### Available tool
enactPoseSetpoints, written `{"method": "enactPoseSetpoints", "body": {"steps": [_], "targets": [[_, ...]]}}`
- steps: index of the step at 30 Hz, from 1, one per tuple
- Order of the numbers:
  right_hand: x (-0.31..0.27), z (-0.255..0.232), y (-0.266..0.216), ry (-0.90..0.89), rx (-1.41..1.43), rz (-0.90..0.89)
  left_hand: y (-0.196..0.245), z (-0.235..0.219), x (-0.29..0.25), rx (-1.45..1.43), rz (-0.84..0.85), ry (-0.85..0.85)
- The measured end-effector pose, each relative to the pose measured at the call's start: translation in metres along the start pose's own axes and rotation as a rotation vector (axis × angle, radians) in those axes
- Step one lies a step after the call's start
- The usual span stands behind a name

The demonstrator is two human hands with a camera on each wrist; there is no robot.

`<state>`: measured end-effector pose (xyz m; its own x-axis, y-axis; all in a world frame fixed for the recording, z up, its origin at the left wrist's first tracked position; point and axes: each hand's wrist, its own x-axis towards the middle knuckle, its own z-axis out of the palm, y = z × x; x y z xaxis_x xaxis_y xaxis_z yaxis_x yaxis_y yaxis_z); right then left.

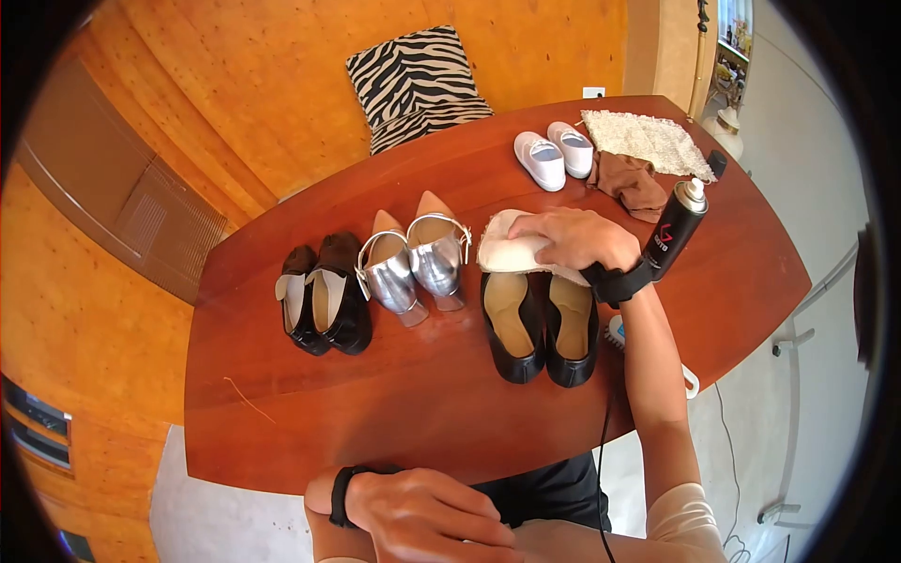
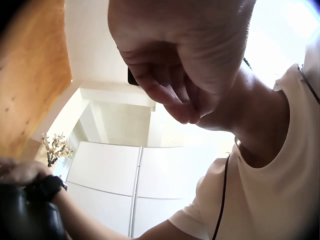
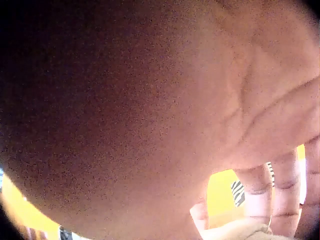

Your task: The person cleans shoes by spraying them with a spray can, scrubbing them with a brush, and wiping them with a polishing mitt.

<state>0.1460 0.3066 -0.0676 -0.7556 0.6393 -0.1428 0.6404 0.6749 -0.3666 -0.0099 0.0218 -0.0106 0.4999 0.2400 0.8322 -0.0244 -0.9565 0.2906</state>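
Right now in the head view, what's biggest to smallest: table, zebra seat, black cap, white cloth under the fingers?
1. Table
2. Zebra seat
3. White cloth, partly covered by right fingers
4. Black cap

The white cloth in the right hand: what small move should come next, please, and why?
Perhaps one light wipe with the white cloth over the far ends of the black shoes just below it. In the head view, the right hand holds the cloth there, overlapping those ends.
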Motion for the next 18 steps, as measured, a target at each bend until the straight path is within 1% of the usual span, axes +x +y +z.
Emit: {"method": "enactPoseSetpoints", "body": {"steps": [1, 2, 4, 5, 7, 9, 10, 11, 13, 14, 15, 16, 17, 18], "targets": [[0.002, 0.002, 0.001, -0.005, 0.008, -0.010, 0.000, 0.002, -0.001, -0.034, -0.004, 0.040], [0.003, 0.001, 0.003, -0.008, -0.001, 0.002, 0.000, 0.000, -0.001, -0.027, -0.014, 0.036], [0.000, -0.007, -0.001, -0.019, -0.009, 0.019, -0.004, -0.006, 0.002, -0.185, -0.037, -0.087], [-0.001, -0.007, 0.007, -0.025, -0.007, 0.008, -0.005, -0.006, 0.002, -0.177, -0.047, -0.084], [-0.007, -0.007, 0.029, 0.110, 0.011, -0.180, -0.009, -0.003, 0.002, -0.255, -0.047, -0.047], [-0.025, -0.022, 0.020, 0.144, 0.066, -0.213, -0.011, -0.003, 0.001, -0.286, -0.047, -0.057], [-0.038, -0.033, 0.009, 0.168, 0.121, -0.264, -0.013, -0.002, 0.000, -0.323, -0.041, -0.071], [-0.047, -0.040, 0.001, 0.167, 0.122, -0.268, -0.014, 0.003, -0.002, -0.319, -0.044, -0.071], [-0.062, -0.048, -0.014, 0.171, 0.296, -0.479, -0.015, 0.014, -0.005, -0.383, -0.044, 0.065], [-0.071, -0.052, -0.027, 0.127, 0.262, -0.536, -0.017, 0.013, -0.004, -0.381, -0.055, 0.064], [-0.077, -0.054, -0.040, 0.085, 0.223, -0.589, -0.020, 0.010, -0.001, -0.428, -0.048, 0.013], [-0.078, -0.052, -0.049, 0.088, 0.227, -0.591, -0.022, 0.008, 0.001, -0.474, -0.041, -0.040], [-0.079, -0.049, -0.056, 0.069, 0.206, -0.612, -0.021, 0.013, -0.003, -0.474, -0.045, -0.044], [-0.079, -0.046, -0.061, 0.050, 0.185, -0.632, -0.019, 0.022, -0.009, -0.477, -0.037, 0.049]]}}
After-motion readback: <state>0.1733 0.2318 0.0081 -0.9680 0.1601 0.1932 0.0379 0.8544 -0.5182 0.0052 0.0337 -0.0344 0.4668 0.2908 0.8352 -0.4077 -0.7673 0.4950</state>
